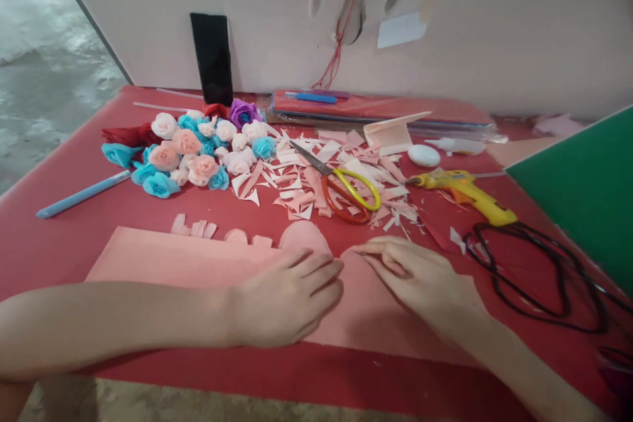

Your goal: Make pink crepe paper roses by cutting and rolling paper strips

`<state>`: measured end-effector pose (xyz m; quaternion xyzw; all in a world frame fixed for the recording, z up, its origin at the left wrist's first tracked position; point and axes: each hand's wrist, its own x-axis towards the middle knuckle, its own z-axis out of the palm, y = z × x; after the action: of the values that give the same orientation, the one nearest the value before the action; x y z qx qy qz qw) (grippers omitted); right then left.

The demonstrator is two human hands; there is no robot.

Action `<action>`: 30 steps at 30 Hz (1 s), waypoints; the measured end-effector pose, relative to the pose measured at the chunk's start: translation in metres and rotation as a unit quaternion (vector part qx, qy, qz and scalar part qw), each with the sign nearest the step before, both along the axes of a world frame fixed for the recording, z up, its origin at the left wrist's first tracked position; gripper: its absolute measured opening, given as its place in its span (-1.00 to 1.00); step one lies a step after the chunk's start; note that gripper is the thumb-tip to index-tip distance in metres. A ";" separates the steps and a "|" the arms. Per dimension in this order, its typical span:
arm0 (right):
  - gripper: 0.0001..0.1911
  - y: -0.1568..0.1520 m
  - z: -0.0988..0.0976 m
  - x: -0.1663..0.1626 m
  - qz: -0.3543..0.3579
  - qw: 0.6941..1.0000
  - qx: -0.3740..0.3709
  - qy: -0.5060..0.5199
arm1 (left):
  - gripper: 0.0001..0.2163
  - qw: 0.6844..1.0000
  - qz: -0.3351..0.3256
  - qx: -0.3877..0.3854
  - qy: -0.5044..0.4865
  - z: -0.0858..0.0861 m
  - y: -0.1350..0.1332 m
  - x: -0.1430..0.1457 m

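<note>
While pink paper point(168, 258) lies beneath close-set left fingers point(321, 275), right fingers point(372, 248) pinch paper edge.

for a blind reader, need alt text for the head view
A left hand lies flat on a pink paper sheet, the right hand pinched near its far edge, on a red table. Beyond are paper roses, scissors on paper scraps, a yellow glue gun and a propped black smartphone.
</note>
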<state>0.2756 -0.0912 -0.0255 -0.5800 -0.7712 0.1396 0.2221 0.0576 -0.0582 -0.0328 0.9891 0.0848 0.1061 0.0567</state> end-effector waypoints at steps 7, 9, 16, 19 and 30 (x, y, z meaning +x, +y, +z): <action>-0.74 0.000 -0.004 0.002 0.003 1.000 0.022 -0.018 | -0.68 1.000 -0.011 0.012 0.013 0.003 -0.001 -0.001; -0.75 0.001 -0.004 0.001 0.006 1.000 0.021 -0.018 | -0.68 1.000 -0.013 0.013 0.017 0.003 -0.001 -0.001; -0.84 0.002 -0.005 -0.001 -0.013 1.000 0.017 -0.005 | -0.67 1.000 -0.011 -0.001 0.024 0.002 -0.003 -0.002; -0.84 0.003 -0.006 -0.001 -0.029 0.999 0.016 0.013 | -0.67 1.000 -0.010 0.000 0.023 0.002 -0.003 -0.001; -0.58 -0.001 -0.003 -0.004 -0.067 0.993 -0.018 0.098 | -0.66 1.000 -0.011 0.004 0.026 0.002 -0.001 -0.002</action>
<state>0.2719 -0.0924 -0.0282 -0.6175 -0.7026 0.1945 0.2953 0.0558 -0.0594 -0.0312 0.9926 0.0752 0.0803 0.0519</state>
